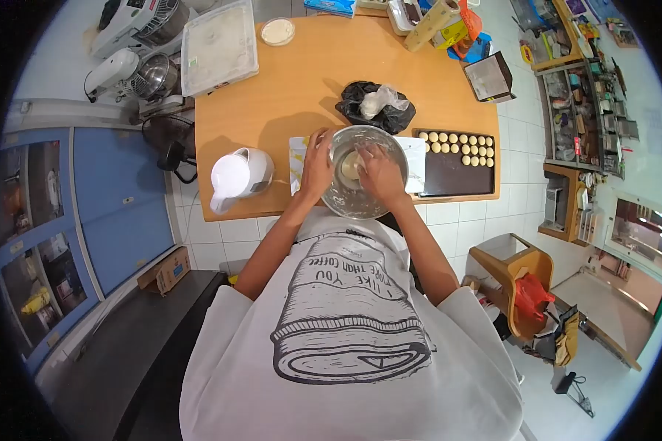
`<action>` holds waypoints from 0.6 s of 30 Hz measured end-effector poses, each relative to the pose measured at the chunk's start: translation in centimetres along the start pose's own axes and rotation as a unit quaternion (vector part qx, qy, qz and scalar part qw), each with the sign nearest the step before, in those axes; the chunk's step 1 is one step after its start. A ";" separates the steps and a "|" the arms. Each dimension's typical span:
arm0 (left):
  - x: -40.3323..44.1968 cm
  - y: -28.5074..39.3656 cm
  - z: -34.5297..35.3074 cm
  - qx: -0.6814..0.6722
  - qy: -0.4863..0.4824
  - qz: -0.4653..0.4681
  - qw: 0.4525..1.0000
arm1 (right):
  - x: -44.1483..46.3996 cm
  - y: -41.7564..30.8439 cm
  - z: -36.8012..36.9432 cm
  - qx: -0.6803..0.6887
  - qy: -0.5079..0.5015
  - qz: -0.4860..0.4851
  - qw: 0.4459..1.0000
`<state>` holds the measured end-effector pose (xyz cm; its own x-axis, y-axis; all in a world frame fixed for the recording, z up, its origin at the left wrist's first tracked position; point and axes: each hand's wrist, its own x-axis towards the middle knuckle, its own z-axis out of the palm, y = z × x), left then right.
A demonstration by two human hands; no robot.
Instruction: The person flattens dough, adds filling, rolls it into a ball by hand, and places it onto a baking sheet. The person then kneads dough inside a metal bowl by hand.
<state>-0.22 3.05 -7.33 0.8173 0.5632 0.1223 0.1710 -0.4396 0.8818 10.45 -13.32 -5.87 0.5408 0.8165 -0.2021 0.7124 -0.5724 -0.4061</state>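
Note:
A metal mixing bowl (368, 208) tilts toward me at the table's front edge, its inner wall smeared with pale residue. My left hand (318, 165) grips the bowl's left rim, thumb and fingers closed on it. Inside, a pale lump of dough (351, 166) lies at the bottom. My right hand (382, 175) reaches in from the right, its bent fingers closed on the dough's right side; the fingertips are partly hidden. Under the bowl is a white sheet (415, 163). To the right, a dark baking tray (456, 179) holds rows of small round dough balls (454, 143).
Behind the bowl sits a black plastic bag (353, 99) with a pale bag on top. A white pitcher (258, 170) stands left on the wooden table (294, 73). Farther back are a plastic container (221, 51), a round tub (277, 31) and stand mixers (118, 73). A chair (518, 294) stands right.

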 end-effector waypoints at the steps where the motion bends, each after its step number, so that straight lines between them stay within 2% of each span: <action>1: -0.1 0.0 0.1 0.004 0.000 -0.006 1.000 | -0.2 0.9 1.6 -0.032 0.078 -0.060 0.995; 4: 0.1 -0.1 0.2 0.005 -0.002 -0.002 1.000 | -0.8 -0.8 1.0 -0.042 0.084 -0.057 0.994; 7: 0.2 -0.1 0.4 0.003 0.003 0.003 1.000 | -0.4 -0.7 -1.2 0.020 0.074 -0.049 0.996; 10: 0.3 -0.6 0.3 0.028 0.004 0.034 0.999 | 0.0 -0.1 -0.5 0.124 0.001 -0.019 0.992; 13: 0.3 -0.5 0.3 0.018 -0.005 0.029 0.999 | 0.0 -0.4 0.9 0.075 0.019 -0.010 0.997; 18: 0.4 -0.4 0.5 -0.002 -0.001 0.015 1.000 | 0.9 -0.9 3.3 0.027 -0.058 0.053 0.997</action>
<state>0.29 3.14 -7.88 0.8228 0.5488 0.1478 0.1447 -0.4537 0.8793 8.86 -11.82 -8.66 0.5535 0.7570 -0.3472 0.6272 -0.6532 -0.4242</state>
